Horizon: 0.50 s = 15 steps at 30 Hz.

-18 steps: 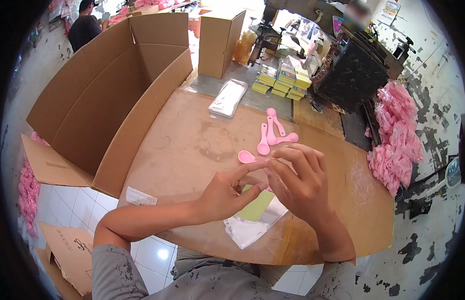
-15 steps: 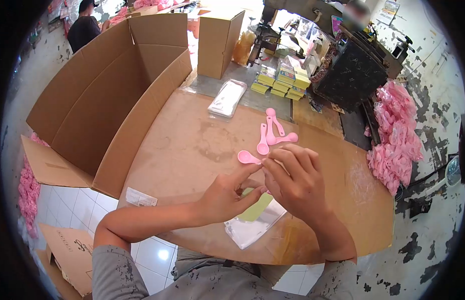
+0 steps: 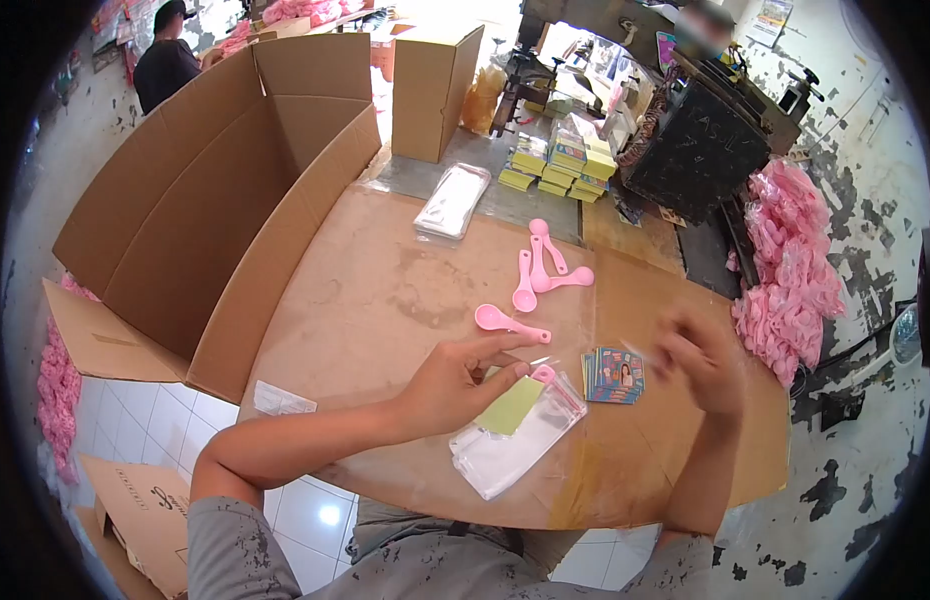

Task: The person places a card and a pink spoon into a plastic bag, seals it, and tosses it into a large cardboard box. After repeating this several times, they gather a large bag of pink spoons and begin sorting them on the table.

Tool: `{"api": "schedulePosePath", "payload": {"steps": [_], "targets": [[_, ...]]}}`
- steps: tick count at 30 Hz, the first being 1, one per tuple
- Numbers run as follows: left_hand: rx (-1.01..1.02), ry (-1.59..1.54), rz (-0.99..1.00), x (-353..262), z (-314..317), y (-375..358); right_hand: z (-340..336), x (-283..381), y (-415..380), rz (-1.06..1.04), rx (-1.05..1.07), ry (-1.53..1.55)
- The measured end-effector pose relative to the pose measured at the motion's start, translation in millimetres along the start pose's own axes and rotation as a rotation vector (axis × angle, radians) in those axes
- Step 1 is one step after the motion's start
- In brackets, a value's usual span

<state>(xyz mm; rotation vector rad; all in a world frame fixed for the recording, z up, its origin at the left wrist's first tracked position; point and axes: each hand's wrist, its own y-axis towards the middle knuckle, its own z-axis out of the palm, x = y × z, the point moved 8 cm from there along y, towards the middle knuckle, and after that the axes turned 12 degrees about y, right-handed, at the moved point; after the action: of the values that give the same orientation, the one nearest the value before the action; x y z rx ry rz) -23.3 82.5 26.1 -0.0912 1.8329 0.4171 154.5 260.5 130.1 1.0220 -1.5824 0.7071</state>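
Head camera view: a green card (image 3: 512, 405) is pinched at its upper edge by the thumb and bent fingers of the left hand (image 3: 463, 385), above a stack of clear sleeves (image 3: 515, 460) on the worktop (image 3: 385, 290). A pink handle end (image 3: 544, 374) is seen beside the thumb tip; whether it is gripped too cannot be told. The right hand (image 3: 697, 360), blurred, is raised to the right of a stack of printed cards (image 3: 617, 376), its fingers partly bent; whether anything is held cannot be told.

A single pink spoon (image 3: 495, 318) is laid just beyond the left hand, its handle reaching the forefinger, and a cluster of pink spoons (image 3: 541, 272) is set farther back. Another pack of sleeves (image 3: 453, 200) is placed toward the rear, near an open cardboard box (image 3: 285, 235).

The step in hand is judged to be the lining up of card and pink piece over the sleeves. For the next move, a steady left pinch appears to be called for, with the card kept flat and the top sleeve's mouth left unobstructed.
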Motion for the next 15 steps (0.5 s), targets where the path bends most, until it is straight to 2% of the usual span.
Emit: {"api": "schedulePosePath", "payload": {"steps": [2,7,9,12,14,15], "targets": [[0.027,-0.129,-0.058,6,0,3,-70,-24,-49,-0.019,0.066,0.492],[0.040,-0.253,-0.132,17,1,6,-216,-99,-103,0.077,-0.559,-0.089],[0.024,-0.241,-0.128,18,-1,8,-211,-101,-130,0.088,-0.555,-1.263],[0.015,-0.222,-0.127,22,0,10,-167,-59,-120,-0.030,-0.644,-1.141],[0.026,-0.206,-0.131,25,2,10,-131,-36,-106,-0.148,-0.647,-1.199],[0.027,-0.218,-0.140,25,4,9,-114,-40,-94,-0.145,-0.582,-0.999]]}}
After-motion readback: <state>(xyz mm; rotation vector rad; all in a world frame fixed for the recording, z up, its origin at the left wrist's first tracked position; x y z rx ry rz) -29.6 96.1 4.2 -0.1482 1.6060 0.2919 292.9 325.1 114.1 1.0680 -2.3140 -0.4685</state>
